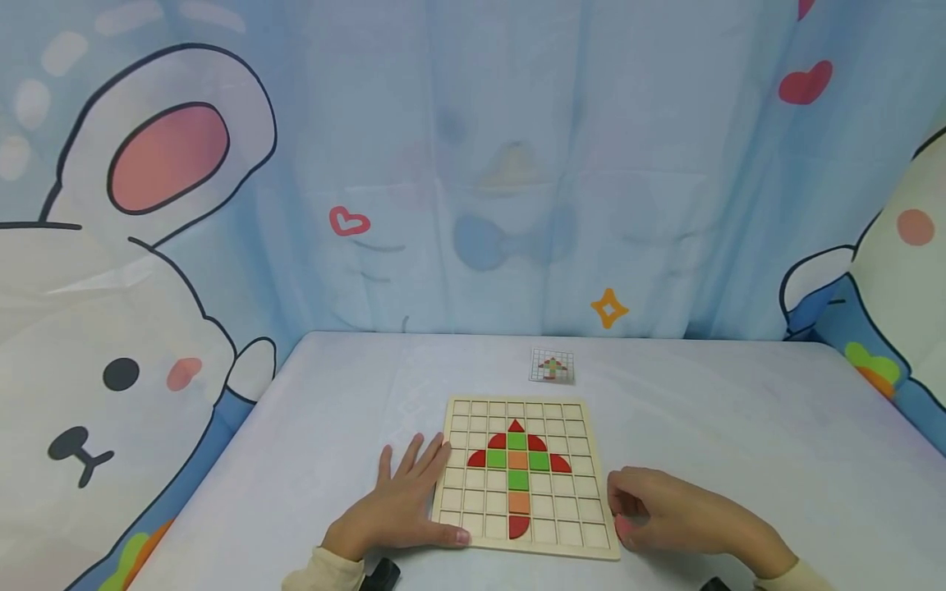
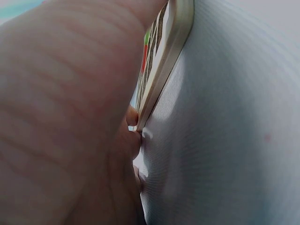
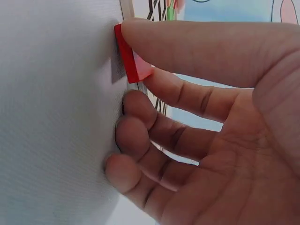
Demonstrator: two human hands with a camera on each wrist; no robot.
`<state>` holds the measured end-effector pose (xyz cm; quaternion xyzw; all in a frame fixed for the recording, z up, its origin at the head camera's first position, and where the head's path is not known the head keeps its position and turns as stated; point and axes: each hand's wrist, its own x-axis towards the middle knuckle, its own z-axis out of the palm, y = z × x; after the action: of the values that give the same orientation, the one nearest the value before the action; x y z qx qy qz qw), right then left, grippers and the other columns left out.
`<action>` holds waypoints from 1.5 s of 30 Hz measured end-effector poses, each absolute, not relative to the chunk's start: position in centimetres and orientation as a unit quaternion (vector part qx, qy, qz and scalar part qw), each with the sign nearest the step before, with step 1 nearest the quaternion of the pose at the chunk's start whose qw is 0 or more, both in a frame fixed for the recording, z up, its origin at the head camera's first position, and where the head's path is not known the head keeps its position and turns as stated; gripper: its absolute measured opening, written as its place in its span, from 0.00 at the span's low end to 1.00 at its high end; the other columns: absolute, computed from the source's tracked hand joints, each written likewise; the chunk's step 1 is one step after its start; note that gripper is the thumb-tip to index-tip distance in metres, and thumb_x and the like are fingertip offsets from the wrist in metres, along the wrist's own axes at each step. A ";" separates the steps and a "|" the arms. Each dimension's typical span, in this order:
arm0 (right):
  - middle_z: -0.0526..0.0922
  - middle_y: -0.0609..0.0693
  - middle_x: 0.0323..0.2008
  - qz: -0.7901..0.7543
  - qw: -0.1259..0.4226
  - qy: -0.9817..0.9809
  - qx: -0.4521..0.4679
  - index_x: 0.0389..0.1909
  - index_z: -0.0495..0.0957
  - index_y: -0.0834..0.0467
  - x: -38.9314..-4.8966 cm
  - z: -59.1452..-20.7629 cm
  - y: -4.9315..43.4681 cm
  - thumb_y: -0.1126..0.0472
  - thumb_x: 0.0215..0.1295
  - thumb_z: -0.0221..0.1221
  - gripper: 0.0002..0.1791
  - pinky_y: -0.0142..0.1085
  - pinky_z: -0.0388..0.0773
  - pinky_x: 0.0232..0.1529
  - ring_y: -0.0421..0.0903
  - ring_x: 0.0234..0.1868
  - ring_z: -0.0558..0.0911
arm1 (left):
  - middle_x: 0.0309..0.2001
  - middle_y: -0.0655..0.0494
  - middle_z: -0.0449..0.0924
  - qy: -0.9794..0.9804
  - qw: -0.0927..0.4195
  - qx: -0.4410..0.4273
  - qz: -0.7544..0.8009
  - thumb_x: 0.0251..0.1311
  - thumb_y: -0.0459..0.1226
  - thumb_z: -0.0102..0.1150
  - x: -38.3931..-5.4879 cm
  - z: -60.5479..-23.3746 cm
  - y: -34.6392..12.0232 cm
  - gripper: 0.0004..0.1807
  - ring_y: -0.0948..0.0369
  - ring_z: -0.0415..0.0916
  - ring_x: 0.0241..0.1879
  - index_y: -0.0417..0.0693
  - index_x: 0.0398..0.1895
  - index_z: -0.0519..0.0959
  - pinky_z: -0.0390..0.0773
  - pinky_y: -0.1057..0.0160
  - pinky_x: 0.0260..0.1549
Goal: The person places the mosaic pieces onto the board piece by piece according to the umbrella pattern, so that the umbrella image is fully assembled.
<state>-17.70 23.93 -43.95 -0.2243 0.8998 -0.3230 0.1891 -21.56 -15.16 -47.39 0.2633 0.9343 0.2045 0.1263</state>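
A wooden grid board [image 1: 567, 510] lies on the table, bearing a pattern of red, green and orange pieces. At its top is a red triangle [image 1: 516, 427]; a red rounded piece [image 1: 519, 527] sits at the bottom, left of an unfilled cell. My left hand [image 1: 402, 509] rests along the board's left edge, fingers spread, thumb on the near left corner. Beside the board's right edge, low over the table, my right hand [image 1: 661, 510] pinches a small red block [image 3: 127, 56] between thumb and index finger. Its other fingers curl loosely near the cloth.
A small pattern card [image 1: 551, 366] with a similar figure on a grid lies behind the board. White cloth covers the table [image 1: 355, 394]. Behind it hangs a blue cartoon curtain [image 1: 355, 164].
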 end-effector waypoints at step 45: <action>0.87 0.48 0.43 -0.466 0.142 0.826 -0.283 0.50 0.87 0.62 -20.2 -42.0 17.1 0.70 0.72 0.67 0.09 0.33 0.82 0.44 0.43 0.41 0.82 | 0.88 0.50 0.39 0.933 0.134 0.260 0.212 0.54 0.72 0.69 -21.4 -47.1 -15.2 0.70 0.45 0.30 0.86 0.45 0.89 0.47 0.25 0.28 0.73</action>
<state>-20.20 17.10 -42.02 -0.2833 0.8258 -0.4663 0.1423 -21.38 -15.20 -47.14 0.2597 0.9326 0.2119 0.1338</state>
